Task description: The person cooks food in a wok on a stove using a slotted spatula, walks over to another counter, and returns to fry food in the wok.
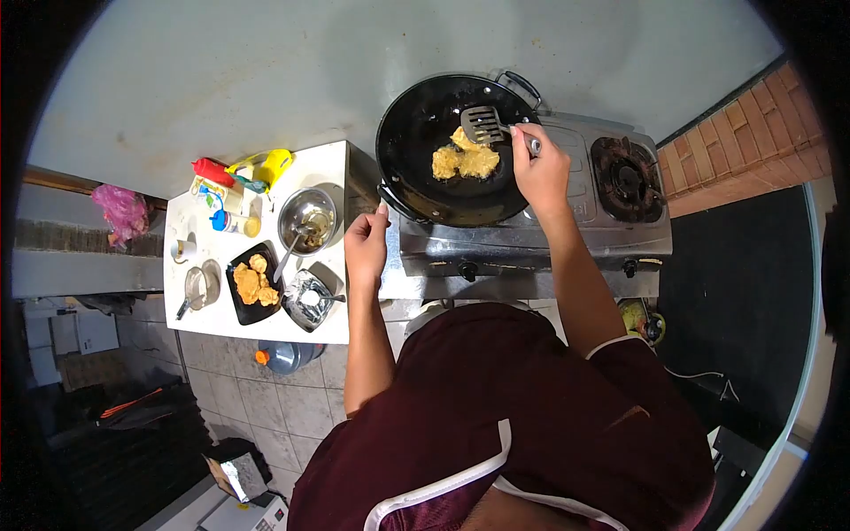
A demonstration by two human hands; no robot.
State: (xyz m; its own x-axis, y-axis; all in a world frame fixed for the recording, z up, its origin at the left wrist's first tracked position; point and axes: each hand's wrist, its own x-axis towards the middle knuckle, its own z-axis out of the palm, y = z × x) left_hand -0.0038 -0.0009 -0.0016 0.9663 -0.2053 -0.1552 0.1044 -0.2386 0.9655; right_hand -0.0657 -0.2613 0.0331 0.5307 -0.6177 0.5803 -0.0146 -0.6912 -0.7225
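My right hand (pixel 542 173) is closed around the handle of a slotted spatula (pixel 481 123). The spatula's blade rests over battered, golden pieces of food (pixel 467 161) inside a large black wok (pixel 416 133). Oil glistens around the pieces. At the wok's near left side, my left hand (pixel 367 243) has curled fingers and a raised thumb at the wok's side handle (pixel 398 203); the hand partly hides the grip. The wok sits on the left burner of a metal gas stove (pixel 567 239).
A white table (pixel 190 305) on the left carries a steel bowl (pixel 285 212) with a spoon, a black dish (pixel 241 305) of battered pieces, a foil-like tray (pixel 305 305) and bottles. A bare burner (pixel 627 180) lies right. Below the table is a water jug (pixel 292 356).
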